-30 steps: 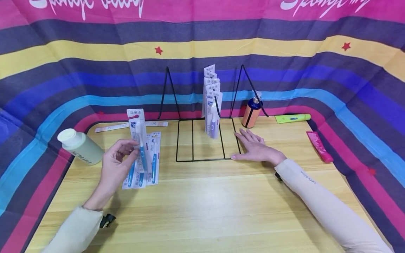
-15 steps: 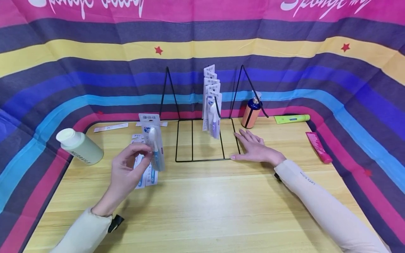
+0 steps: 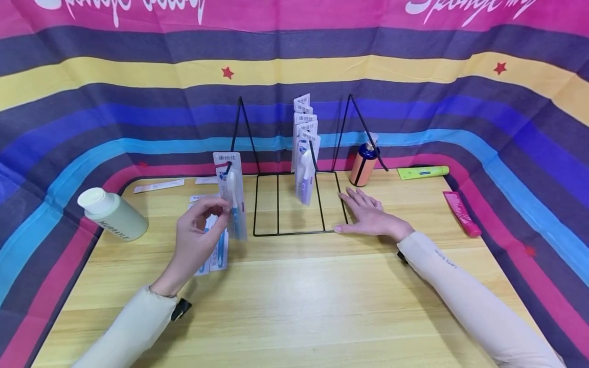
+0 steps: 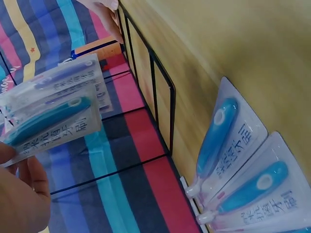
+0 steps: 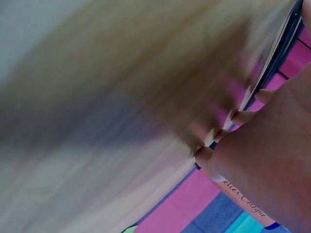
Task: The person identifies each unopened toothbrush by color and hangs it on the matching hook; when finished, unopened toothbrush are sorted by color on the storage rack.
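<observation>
The left hand (image 3: 195, 240) pinches one carded toothbrush (image 3: 232, 197) upright, long axis vertical, hang tab uppermost, just left of the wire rack (image 3: 294, 204). More packs (image 3: 213, 253) lie flat on the worktop (image 3: 294, 296) behind it, still unhung. The right hand (image 3: 368, 217) rests flat, fingers straight, steadying the rack's base. Several packs (image 3: 303, 153) already hang there.
</observation>
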`<state>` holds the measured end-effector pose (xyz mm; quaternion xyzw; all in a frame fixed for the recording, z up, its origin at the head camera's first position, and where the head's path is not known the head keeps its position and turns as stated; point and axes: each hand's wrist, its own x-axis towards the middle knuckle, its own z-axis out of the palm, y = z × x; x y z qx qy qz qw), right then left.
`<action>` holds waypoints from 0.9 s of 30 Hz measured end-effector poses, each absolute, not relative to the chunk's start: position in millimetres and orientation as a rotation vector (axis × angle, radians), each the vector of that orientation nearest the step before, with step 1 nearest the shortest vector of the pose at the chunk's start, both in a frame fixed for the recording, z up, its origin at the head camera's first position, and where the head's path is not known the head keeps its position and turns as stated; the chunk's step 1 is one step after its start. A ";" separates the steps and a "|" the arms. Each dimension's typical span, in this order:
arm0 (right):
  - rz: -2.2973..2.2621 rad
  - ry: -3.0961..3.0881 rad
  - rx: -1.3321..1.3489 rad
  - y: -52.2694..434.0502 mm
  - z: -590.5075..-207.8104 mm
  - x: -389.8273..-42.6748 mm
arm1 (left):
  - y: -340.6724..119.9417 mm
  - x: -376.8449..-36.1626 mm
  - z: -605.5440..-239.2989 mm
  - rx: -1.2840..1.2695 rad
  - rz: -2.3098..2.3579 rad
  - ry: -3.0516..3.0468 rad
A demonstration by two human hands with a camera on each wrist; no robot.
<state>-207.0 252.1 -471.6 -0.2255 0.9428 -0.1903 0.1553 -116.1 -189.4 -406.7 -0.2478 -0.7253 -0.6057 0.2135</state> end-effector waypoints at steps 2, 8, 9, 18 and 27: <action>-0.541 2.700 -0.650 251.8 -471.2 -207.1 | -187.0 -123.5 -407.4 -0.678 -1.669 -2.012; -0.551 2.708 -0.675 252.0 -471.3 -207.3 | -181.6 -149.3 -407.9 -0.689 -1.611 -2.010; -0.550 2.709 -0.676 252.2 -471.5 -207.3 | -181.4 -154.4 -408.6 -0.700 -1.619 -2.005; -0.526 2.711 -0.656 250.8 -470.9 -204.6 | -178.3 -205.3 -407.4 -0.739 -1.778 -2.004; -0.519 2.725 -0.666 250.7 -468.9 -203.2 | -171.0 -243.3 -404.5 -0.626 -1.875 -1.981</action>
